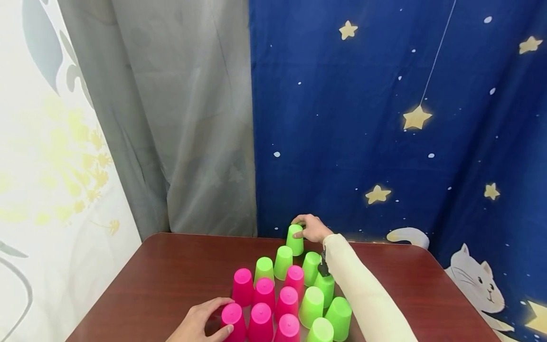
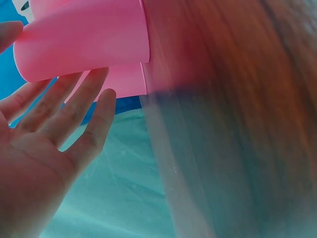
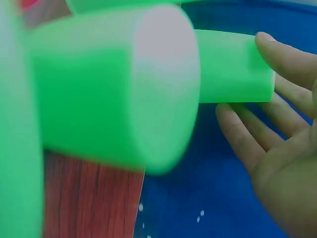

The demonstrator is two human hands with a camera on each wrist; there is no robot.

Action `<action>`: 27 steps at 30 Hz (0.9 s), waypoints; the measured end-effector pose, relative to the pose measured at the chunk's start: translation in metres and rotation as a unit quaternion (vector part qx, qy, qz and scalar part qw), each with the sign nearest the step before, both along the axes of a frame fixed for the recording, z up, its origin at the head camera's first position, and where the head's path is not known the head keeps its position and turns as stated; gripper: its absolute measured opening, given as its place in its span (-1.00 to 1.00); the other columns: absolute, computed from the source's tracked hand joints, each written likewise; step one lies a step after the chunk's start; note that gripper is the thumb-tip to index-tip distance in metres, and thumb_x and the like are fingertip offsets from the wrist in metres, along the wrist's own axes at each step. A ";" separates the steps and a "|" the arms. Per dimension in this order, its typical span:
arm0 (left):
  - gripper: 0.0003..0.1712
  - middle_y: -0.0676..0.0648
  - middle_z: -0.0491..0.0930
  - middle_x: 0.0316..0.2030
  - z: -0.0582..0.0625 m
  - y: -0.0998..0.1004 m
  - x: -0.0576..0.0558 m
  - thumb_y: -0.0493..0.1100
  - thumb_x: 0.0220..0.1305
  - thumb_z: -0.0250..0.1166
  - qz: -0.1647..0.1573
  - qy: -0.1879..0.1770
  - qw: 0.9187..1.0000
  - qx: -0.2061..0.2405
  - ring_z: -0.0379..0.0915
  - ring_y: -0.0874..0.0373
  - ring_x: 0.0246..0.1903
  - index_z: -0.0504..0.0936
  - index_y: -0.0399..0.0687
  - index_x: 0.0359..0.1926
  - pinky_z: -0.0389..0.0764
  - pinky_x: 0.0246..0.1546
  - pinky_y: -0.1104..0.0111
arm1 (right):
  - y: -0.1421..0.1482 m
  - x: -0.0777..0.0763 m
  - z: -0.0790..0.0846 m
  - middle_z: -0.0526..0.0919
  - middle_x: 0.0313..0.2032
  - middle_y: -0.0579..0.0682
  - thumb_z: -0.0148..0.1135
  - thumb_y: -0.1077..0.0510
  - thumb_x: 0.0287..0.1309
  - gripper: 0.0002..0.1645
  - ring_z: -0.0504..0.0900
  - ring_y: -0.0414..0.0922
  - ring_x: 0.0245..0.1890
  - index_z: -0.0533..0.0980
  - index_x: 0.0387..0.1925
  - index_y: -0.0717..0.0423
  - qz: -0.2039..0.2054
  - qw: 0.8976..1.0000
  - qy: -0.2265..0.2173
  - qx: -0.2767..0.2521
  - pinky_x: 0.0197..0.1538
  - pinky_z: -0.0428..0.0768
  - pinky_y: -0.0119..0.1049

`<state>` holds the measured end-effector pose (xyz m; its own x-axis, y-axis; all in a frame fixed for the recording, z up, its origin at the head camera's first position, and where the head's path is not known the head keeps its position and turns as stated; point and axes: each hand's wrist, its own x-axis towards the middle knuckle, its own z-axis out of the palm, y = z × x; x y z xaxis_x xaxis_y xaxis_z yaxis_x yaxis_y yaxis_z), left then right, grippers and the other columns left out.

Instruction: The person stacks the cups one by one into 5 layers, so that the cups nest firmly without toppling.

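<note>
Upside-down pink and green plastic cups stand grouped on the table. My left hand (image 1: 198, 320) holds the pink cup (image 1: 232, 325) at the near left corner, thumb on its front and fingers round its far side. In the left wrist view the fingertips lie along the wall of that pink cup (image 2: 89, 39). Stretched to the far end, my right hand (image 1: 315, 229) grips the farthest green cup (image 1: 295, 242) near its top. The right wrist view has the thumb and fingers on opposite sides of this green cup (image 3: 233, 67); a nearer green cup (image 3: 99, 89) partly covers it.
Several more pink cups (image 1: 288, 303) fill the middle and near left of the group. Green cups (image 1: 338, 317) line its right and far sides, some beneath my right forearm (image 1: 367, 289). The reddish-brown table (image 1: 183, 266) ends at a blue star-patterned curtain (image 1: 325, 142) and a grey one (image 1: 205, 142).
</note>
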<state>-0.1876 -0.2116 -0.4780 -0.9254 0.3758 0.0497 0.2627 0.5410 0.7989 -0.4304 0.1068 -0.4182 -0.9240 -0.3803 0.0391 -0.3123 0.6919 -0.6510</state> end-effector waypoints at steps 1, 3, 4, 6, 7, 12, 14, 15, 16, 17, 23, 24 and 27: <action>-0.43 0.00 0.64 0.00 -0.001 -0.001 0.000 0.09 0.20 0.40 -0.001 0.003 1.000 -0.001 0.57 0.39 -0.15 0.52 0.07 0.19 0.72 -0.17 0.43 | -0.004 0.000 -0.001 0.72 0.00 0.09 0.51 0.20 0.05 -0.54 0.67 0.03 0.03 0.63 0.03 0.09 0.004 1.000 0.000 0.002 0.07 0.66 -0.11; -0.45 0.01 0.65 -0.01 -0.001 -0.002 0.000 0.08 0.21 0.39 -0.004 0.005 1.000 0.001 0.56 0.42 -0.16 0.53 0.07 0.19 0.71 -0.18 0.45 | -0.012 0.000 -0.004 0.73 -0.02 0.08 0.54 0.20 0.01 -0.54 0.67 0.02 0.02 0.64 0.00 0.09 0.009 1.000 0.003 0.006 0.09 0.65 -0.11; -0.46 0.01 0.65 -0.01 -0.002 -0.003 0.000 0.07 0.22 0.38 -0.005 0.007 1.000 0.002 0.56 0.44 -0.16 0.53 0.06 0.19 0.71 -0.18 0.46 | -0.015 0.000 -0.005 0.73 -0.03 0.08 0.54 0.20 0.00 -0.55 0.67 0.02 0.02 0.65 -0.01 0.09 0.011 1.000 0.005 0.006 0.09 0.65 -0.11; -0.47 0.00 0.65 -0.01 -0.002 -0.004 0.000 0.05 0.24 0.37 -0.008 0.011 1.000 0.003 0.55 0.45 -0.17 0.53 0.06 0.19 0.71 -0.19 0.46 | -0.022 0.001 -0.007 0.74 -0.02 0.08 0.55 0.20 -0.01 -0.55 0.67 0.03 0.05 0.65 -0.02 0.09 0.009 1.000 0.007 0.010 0.13 0.64 -0.09; -0.48 0.00 0.65 -0.01 -0.002 -0.004 0.000 0.05 0.25 0.37 -0.010 0.012 1.000 0.004 0.55 0.45 -0.17 0.53 0.06 0.19 0.71 -0.19 0.46 | -0.025 0.001 -0.008 0.74 -0.02 0.08 0.55 0.21 -0.02 -0.55 0.67 0.03 0.05 0.65 -0.03 0.09 0.008 1.000 0.008 0.010 0.14 0.63 -0.09; -0.51 0.03 0.67 -0.04 -0.003 -0.004 -0.001 0.04 0.27 0.36 -0.017 0.022 1.000 0.010 0.57 0.45 -0.18 0.54 0.08 0.18 0.71 -0.20 0.47 | -0.034 0.001 -0.012 0.73 0.00 0.10 0.55 0.21 -0.01 -0.55 0.66 0.05 0.07 0.65 -0.02 0.10 0.002 1.000 0.006 0.017 0.17 0.63 -0.08; -0.53 0.05 0.67 -0.06 -0.005 -0.004 0.000 0.03 0.27 0.36 -0.020 0.033 0.999 0.012 0.58 0.45 -0.19 0.54 0.07 0.17 0.71 -0.21 0.46 | -0.035 0.001 -0.015 0.72 0.01 0.11 0.54 0.21 0.00 -0.55 0.65 0.06 0.07 0.65 -0.01 0.11 0.001 1.000 0.002 0.017 0.17 0.62 -0.07; -0.54 0.05 0.67 -0.06 -0.006 -0.004 0.000 0.02 0.28 0.36 -0.024 0.038 0.999 0.013 0.58 0.45 -0.19 0.54 0.07 0.17 0.72 -0.21 0.46 | -0.035 0.001 -0.016 0.72 0.02 0.12 0.54 0.21 0.01 -0.54 0.65 0.06 0.07 0.65 0.00 0.11 -0.001 1.000 -0.002 0.017 0.17 0.63 -0.07; -0.55 0.07 0.67 -0.07 -0.007 -0.004 0.000 0.01 0.28 0.36 -0.025 0.040 0.999 0.013 0.59 0.46 -0.19 0.54 0.08 0.16 0.72 -0.21 0.46 | -0.035 0.002 -0.017 0.72 0.02 0.11 0.53 0.21 0.01 -0.54 0.65 0.06 0.08 0.65 0.01 0.11 -0.003 1.000 -0.004 0.018 0.17 0.62 -0.07; -0.55 0.08 0.67 -0.07 -0.007 -0.003 0.001 0.01 0.28 0.36 -0.026 0.040 0.999 0.015 0.60 0.46 -0.19 0.54 0.09 0.16 0.71 -0.21 0.46 | -0.035 0.002 -0.018 0.72 0.03 0.11 0.53 0.21 0.02 -0.54 0.64 0.05 0.08 0.65 0.02 0.10 -0.007 1.000 -0.007 0.017 0.18 0.62 -0.07; -0.56 0.07 0.68 -0.07 -0.007 -0.003 0.000 0.01 0.27 0.37 -0.025 0.052 0.998 0.014 0.59 0.46 -0.18 0.55 0.11 0.15 0.72 -0.21 0.46 | -0.035 -0.002 -0.018 0.74 0.01 0.10 0.54 0.21 0.01 -0.54 0.65 0.05 0.07 0.67 0.01 0.09 -0.022 1.000 -0.001 0.014 0.17 0.63 -0.08; -0.55 0.06 0.68 -0.07 -0.006 -0.003 -0.001 0.01 0.27 0.37 -0.026 0.054 0.998 0.014 0.59 0.46 -0.18 0.55 0.09 0.15 0.72 -0.21 0.46 | -0.035 -0.003 -0.017 0.74 0.00 0.10 0.54 0.21 0.01 -0.55 0.65 0.05 0.06 0.67 0.01 0.08 -0.025 1.000 0.001 0.013 0.16 0.63 -0.08; -0.53 0.02 0.68 -0.06 -0.002 -0.003 -0.001 0.03 0.26 0.37 -0.026 0.048 0.998 0.013 0.59 0.46 -0.18 0.56 0.06 0.16 0.72 -0.21 0.47 | -0.036 -0.005 -0.015 0.75 -0.01 0.09 0.54 0.22 0.01 -0.56 0.64 0.04 0.05 0.69 -0.01 0.06 -0.038 0.999 0.000 0.017 0.16 0.63 -0.09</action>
